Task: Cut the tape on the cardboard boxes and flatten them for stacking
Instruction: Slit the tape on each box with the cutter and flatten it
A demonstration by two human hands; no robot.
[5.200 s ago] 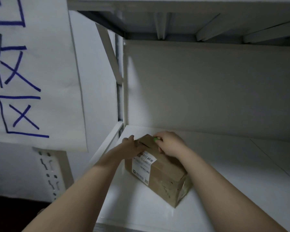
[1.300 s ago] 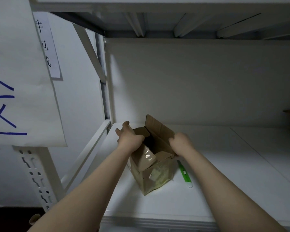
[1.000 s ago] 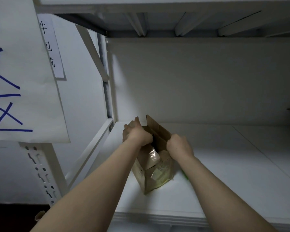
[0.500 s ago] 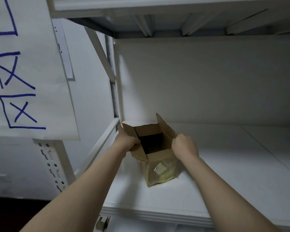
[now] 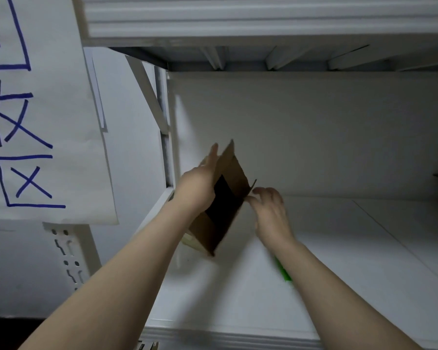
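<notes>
Just one box (image 5: pixel 234 170), left hand (image 5: pixel 196 189), right hand (image 5: pixel 271 213) (one cutter (image 5: pixel 284 273)).

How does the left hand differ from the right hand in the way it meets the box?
The left hand lies flat with straight fingers against the left side of the box; the right hand curls its fingers at the right edge. The left hand reaches higher; the right hand sits lower. Both touch the same open box, one on each side.
</notes>
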